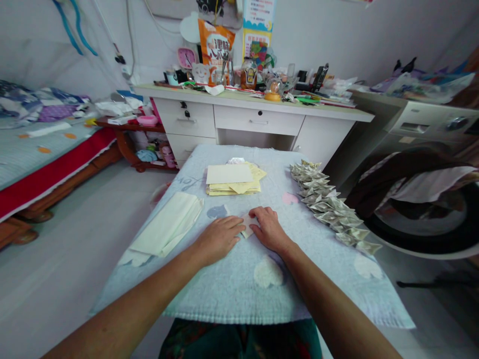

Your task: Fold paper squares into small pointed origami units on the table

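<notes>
A small pale piece of paper (247, 226) lies on the cloth-covered table (224, 289), between my two hands. My left hand (221, 238) rests palm down, its fingertips at the paper's left edge. From the right, my right hand (270, 228) has its curved fingers on the paper, covering part of it. Beyond them sits a stack of yellowish sheets (234, 188) with a white card (229, 174) on top. Folded pale paper (168, 223) lies to the left. Rows of folded pointed paper pieces (329, 207) stand along the right side.
A white desk (258, 119) with drawers, crowded with a snack bag (216, 50), jars and small items, stands behind the table. On the right is a washing machine (419, 124) with clothes in its open door. A bed (48, 154) is at the left.
</notes>
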`<state>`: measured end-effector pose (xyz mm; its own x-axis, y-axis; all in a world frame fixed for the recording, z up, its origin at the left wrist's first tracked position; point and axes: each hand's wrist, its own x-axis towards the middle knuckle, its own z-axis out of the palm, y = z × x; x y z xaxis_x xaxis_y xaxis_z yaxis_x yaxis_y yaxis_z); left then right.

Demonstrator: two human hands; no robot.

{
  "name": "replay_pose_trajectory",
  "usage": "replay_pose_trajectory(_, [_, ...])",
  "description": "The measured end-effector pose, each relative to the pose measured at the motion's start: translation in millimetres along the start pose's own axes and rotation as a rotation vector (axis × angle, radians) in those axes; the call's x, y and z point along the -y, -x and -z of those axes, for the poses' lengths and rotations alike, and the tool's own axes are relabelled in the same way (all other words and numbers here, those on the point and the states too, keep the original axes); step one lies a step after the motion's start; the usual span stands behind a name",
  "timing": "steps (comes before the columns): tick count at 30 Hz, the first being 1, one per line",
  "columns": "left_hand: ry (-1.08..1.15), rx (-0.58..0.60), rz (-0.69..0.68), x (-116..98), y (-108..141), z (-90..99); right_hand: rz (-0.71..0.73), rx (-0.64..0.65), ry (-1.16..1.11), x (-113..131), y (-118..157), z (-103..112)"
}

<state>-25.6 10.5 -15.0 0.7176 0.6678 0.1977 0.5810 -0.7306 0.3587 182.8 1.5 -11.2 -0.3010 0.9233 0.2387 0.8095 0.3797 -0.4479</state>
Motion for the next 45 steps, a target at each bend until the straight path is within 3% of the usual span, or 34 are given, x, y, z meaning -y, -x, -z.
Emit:
replay_pose_trajectory(5, [-0.094,0.018,-0.049,0.4,-1.5,1.9,-0.022,0.000,-0.099,-3.8,-1.2,3.6])
replay_pose_trajectory(12, [0.001,-0.019,-0.088,5.6,-16.9,6.0,0.050,0.061,-0.154,-8.1,8.5,13.8])
replay_pose_trajectory(19, [0.042,-0.085,-0.089,13.2,-22.0,-1.3,0.129,0.077,-0.157,-8.1,10.0,18.7])
replay_pose_trajectory(26, [-0.036,-0.139,-0.112,4.4,-22.9,-4.6,0.120,0.001,-0.159,-10.5,6.3,11.5])
replay_pose_trajectory(39, [-0.073,-0.158,-0.076,-2.4,-21.0,-8.0,0.126,0.041,-0.039,-8.5,8.2,7.4])
replay_pose_trajectory(45, [0.050,-0.201,0.078,0.3,-19.5,-5.1,0.123,0.014,-0.038,-10.9,5.3,5.4])
